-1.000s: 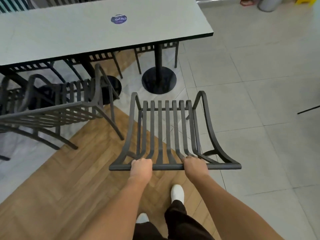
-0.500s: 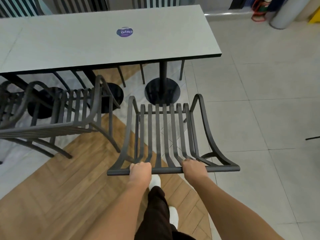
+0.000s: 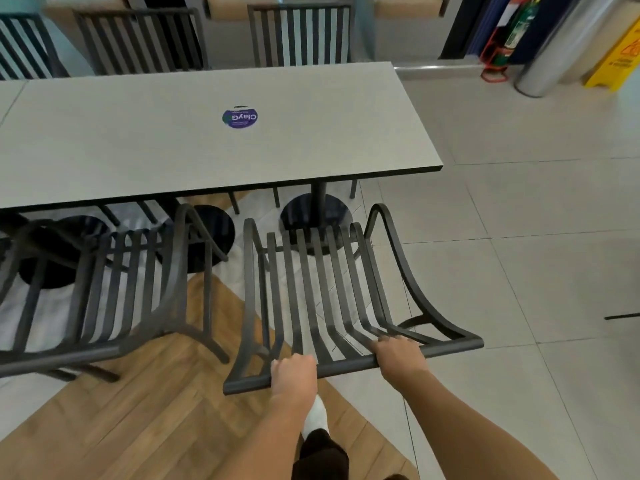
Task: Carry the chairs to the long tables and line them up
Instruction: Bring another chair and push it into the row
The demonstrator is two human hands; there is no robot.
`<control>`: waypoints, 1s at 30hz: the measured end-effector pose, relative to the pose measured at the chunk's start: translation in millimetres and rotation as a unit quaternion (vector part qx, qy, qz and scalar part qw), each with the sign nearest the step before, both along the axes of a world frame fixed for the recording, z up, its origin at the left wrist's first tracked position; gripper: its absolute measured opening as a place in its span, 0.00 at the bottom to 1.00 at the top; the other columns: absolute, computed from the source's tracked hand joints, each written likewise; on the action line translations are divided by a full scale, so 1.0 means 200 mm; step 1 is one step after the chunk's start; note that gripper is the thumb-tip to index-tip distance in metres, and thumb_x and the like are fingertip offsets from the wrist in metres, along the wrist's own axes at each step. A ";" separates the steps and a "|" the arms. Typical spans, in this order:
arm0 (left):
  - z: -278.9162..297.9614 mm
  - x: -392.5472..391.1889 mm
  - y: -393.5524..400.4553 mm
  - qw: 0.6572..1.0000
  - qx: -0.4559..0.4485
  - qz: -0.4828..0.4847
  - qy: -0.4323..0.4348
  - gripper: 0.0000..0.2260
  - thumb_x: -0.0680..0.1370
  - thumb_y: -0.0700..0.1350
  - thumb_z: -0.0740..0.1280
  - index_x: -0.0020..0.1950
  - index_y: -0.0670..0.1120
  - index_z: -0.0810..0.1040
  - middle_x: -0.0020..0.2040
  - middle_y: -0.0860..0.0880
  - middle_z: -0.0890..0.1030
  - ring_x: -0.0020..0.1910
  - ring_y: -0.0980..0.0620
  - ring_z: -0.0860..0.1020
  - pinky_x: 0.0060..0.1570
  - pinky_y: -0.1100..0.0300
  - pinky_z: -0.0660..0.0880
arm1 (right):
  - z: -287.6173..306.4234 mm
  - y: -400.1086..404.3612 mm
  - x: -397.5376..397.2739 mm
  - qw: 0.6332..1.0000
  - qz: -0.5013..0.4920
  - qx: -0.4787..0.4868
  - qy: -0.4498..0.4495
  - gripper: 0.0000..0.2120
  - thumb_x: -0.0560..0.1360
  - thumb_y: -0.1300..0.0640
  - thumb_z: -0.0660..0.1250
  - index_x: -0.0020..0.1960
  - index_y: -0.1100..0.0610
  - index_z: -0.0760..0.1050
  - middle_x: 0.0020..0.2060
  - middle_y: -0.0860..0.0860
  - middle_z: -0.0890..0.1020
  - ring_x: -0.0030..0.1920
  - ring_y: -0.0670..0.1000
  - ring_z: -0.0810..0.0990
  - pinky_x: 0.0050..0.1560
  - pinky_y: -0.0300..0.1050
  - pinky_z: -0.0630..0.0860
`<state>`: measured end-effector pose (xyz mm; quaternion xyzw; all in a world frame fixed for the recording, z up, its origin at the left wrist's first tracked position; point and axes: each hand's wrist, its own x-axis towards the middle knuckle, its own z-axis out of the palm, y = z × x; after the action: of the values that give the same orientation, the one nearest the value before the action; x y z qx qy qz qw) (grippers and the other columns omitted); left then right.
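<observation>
Since the earlier frames the held chair [image 3: 322, 299] has closed on the table [image 3: 214, 140]; its front edge, formerly well short of the pedestal base [image 3: 311, 216], now overlaps that base in view, just under the table's near edge. Left hand [image 3: 293, 375]: fingers curled over the top rail of the chair back, left of centre, gripping it. Right hand [image 3: 400, 355]: likewise wrapped round the same rail, right of centre, gripping it. Both forearms reach forward from the bottom of the view. Chair is dark, slatted, with curved armrests; it faces the table, back toward the person. Whether its legs touch the floor cannot be determined. One white shoe [image 3: 317, 419] and a dark trouser leg [image 3: 320, 455] show below the rail, on the wood-patterned floor strip [image 3: 121, 417]. Second dark slatted chair [image 3: 104, 292] stands just beside the held one on the left, also facing the table, apart from it by a narrow gap. Table top is pale grey with a dark edge and carries a round purple sticker [image 3: 240, 118]. Further slatted chairs [image 3: 298, 34] line the far side. Grey floor tiles [image 3: 519, 202] extend to the right. At upper right: a fire extinguisher [image 3: 516, 26] in a red stand, a steel cylinder [image 3: 557, 43], and a yellow floor sign [image 3: 620, 60].
</observation>
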<state>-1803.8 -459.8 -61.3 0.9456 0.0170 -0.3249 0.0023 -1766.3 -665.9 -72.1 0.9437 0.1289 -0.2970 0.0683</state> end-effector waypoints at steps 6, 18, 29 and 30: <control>0.00 0.21 0.01 1.000 -0.008 0.004 0.013 0.10 0.83 0.40 0.62 0.63 0.48 0.78 0.58 0.48 0.82 0.60 0.46 0.80 0.65 0.50 0.69 | -0.03 0.01 0.22 1.000 0.000 -0.010 -0.001 0.19 0.80 0.64 0.60 0.68 0.51 0.74 0.61 0.51 0.80 0.64 0.56 0.77 0.65 0.54 0.70; 0.02 0.42 0.03 0.999 -0.019 0.009 0.027 0.10 0.84 0.41 0.63 0.63 0.48 0.78 0.58 0.48 0.82 0.60 0.45 0.79 0.67 0.48 0.68 | -0.03 0.03 0.45 0.999 0.023 -0.023 0.033 0.16 0.82 0.60 0.63 0.68 0.51 0.74 0.61 0.52 0.79 0.64 0.56 0.77 0.67 0.56 0.70; 0.08 0.50 0.06 0.976 -0.141 0.110 0.128 0.18 0.77 0.58 0.73 0.58 0.47 0.78 0.54 0.48 0.81 0.56 0.48 0.79 0.62 0.51 0.75 | 0.05 0.00 0.53 0.982 -0.062 0.089 0.155 0.26 0.74 0.45 0.75 0.68 0.51 0.74 0.61 0.51 0.79 0.63 0.55 0.77 0.68 0.55 0.72; 0.08 0.52 0.07 0.969 -0.154 0.120 0.154 0.22 0.74 0.62 0.74 0.56 0.47 0.76 0.54 0.48 0.80 0.55 0.48 0.79 0.60 0.52 0.76 | 0.07 -0.01 0.55 0.970 -0.092 0.124 0.190 0.31 0.72 0.42 0.76 0.71 0.51 0.73 0.63 0.51 0.79 0.64 0.54 0.77 0.68 0.54 0.72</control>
<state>-1700.6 -446.0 -45.8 0.8632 0.0801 -0.4631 0.1843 -1655.8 -668.4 -57.6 0.8789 0.0877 -0.4575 -0.1025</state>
